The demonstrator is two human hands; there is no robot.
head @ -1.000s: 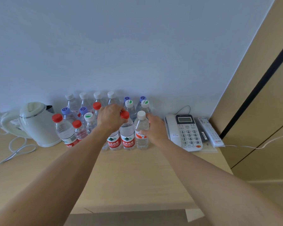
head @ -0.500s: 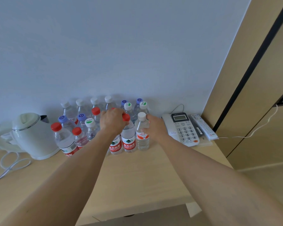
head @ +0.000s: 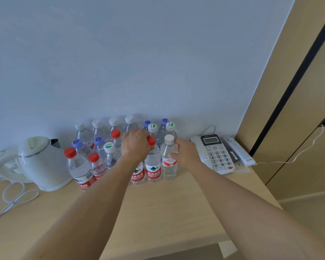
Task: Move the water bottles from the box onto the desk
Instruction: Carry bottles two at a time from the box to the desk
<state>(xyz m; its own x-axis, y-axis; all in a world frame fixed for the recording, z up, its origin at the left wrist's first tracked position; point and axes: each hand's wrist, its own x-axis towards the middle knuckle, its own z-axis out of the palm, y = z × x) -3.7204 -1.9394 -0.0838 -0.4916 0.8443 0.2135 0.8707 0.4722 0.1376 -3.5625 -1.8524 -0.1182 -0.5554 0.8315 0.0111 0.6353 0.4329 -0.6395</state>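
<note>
Left hand (head: 135,145) clenched over neck of red-cap bottle (head: 138,173); right hand (head: 186,153) grasping white-cap bottle (head: 169,160); both bottles upright on desk (head: 158,212), front row of cluster; you set bases flat, then loosen fingers straight up; avoid nudging neighbours, phone (head: 217,154)

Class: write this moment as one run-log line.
left hand: grips red-capped bottle | right hand: grips white-capped bottle | both on desk

Both hands on bottles standing at the back of the surface (head: 158,212)

The left hand (head: 136,145) grips the top of a red-capped bottle (head: 138,175); the right hand (head: 186,152) holds a white-capped bottle (head: 169,166), between a kettle (head: 43,164) and a telephone (head: 217,153).
</note>
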